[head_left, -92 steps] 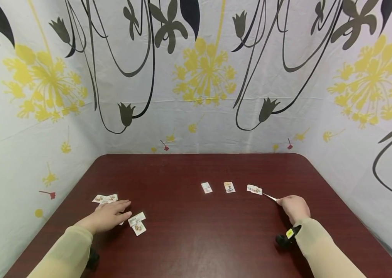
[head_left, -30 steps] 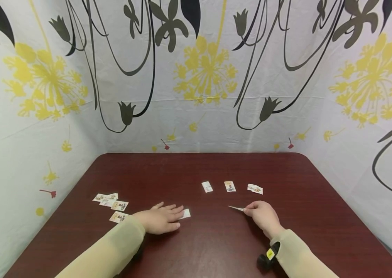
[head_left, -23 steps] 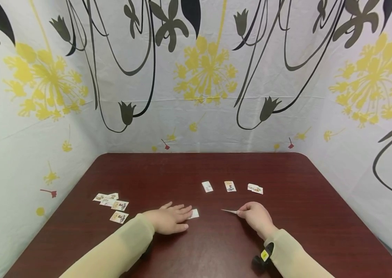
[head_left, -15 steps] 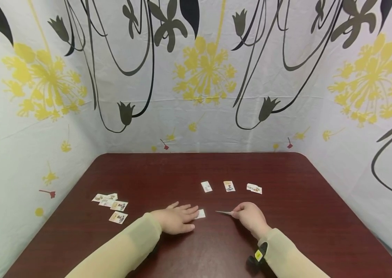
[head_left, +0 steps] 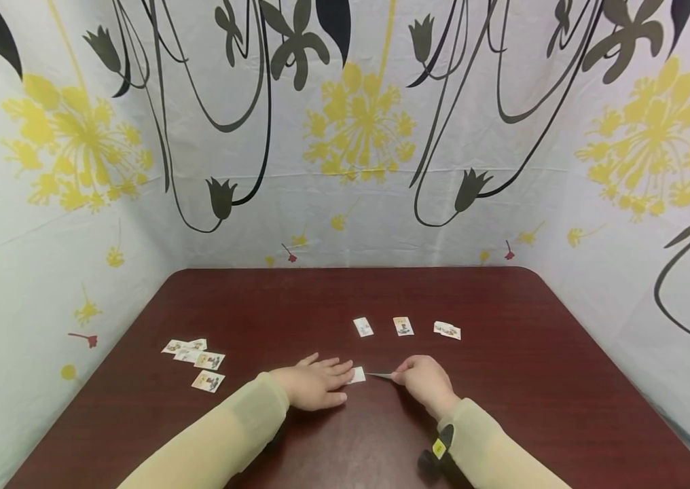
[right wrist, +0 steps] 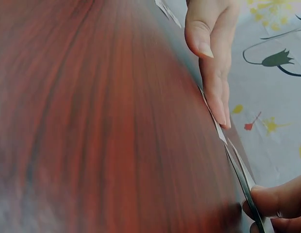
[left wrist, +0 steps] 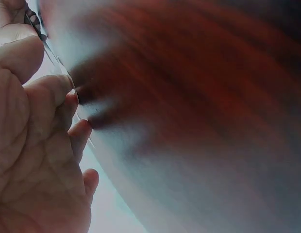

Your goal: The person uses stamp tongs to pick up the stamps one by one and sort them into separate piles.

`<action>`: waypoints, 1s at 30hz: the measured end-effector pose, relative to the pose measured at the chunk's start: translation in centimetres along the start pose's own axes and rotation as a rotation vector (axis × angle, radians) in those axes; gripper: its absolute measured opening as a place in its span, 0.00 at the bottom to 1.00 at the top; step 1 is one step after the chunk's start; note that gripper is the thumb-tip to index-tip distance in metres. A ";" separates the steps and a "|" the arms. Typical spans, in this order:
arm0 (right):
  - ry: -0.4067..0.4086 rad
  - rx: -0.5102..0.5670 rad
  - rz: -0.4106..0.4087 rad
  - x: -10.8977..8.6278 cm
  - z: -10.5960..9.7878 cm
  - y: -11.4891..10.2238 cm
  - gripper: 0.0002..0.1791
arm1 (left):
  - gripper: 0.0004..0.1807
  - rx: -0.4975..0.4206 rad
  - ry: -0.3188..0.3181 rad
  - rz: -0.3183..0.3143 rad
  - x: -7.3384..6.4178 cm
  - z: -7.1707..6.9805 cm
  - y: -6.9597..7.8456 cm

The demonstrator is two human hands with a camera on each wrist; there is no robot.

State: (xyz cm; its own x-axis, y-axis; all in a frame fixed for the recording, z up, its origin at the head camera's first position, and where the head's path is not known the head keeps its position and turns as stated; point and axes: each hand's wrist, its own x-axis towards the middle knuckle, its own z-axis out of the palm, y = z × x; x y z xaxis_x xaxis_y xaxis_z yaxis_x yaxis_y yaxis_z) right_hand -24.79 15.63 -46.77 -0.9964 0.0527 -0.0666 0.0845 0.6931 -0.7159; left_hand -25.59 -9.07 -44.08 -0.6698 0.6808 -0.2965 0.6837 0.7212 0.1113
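My left hand (head_left: 314, 386) lies flat on the table with its fingers stretched out, pressing a small white card (head_left: 358, 374) whose right end shows past the fingertips. From the right, my right hand (head_left: 424, 382) pinches thin metal tweezers (head_left: 379, 375) between thumb and fingers. Their tips point left and come close to the card's free end. In the right wrist view, the tweezers (right wrist: 243, 177) show two narrow arms, slightly apart at the tips beside the card (right wrist: 216, 121). Whether they touch it is hard to tell. The left wrist view shows the left palm (left wrist: 39, 141) low over the table.
Further back lie a white card (head_left: 363, 327), a printed card (head_left: 403, 327) and an overlapping pair of cards (head_left: 447, 331). At left sit several overlapping cards (head_left: 208, 360) and one separate card (head_left: 208, 381). The dark red table (head_left: 296, 299) is bounded by patterned cloth (head_left: 345, 231).
My left hand has slid right from the left-hand cards, bringing a card under its fingers. My right hand has carried the tweezers left, away from the overlapping pair, to this card's end.
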 end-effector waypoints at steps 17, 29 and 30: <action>-0.014 0.001 0.008 -0.2 0.5 -0.4 0.07 | 0.31 -0.041 -0.010 0.013 -0.4 -0.3 0.0; 0.000 -0.020 0.028 0.1 -0.1 -0.1 0.07 | 0.29 -0.033 -0.003 0.054 -2.0 -0.2 -0.1; 0.001 -0.019 0.029 0.1 -0.1 0.0 0.07 | 0.29 -0.031 0.000 0.054 -2.0 -0.1 0.0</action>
State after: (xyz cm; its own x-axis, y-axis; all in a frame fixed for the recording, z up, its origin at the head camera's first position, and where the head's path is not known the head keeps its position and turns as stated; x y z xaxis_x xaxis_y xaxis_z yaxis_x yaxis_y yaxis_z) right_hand -24.91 15.68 -46.69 -0.9935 0.0738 -0.0863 0.1132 0.7048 -0.7003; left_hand -24.25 -10.40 -43.33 -0.6319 0.7191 -0.2889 0.7097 0.6868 0.1570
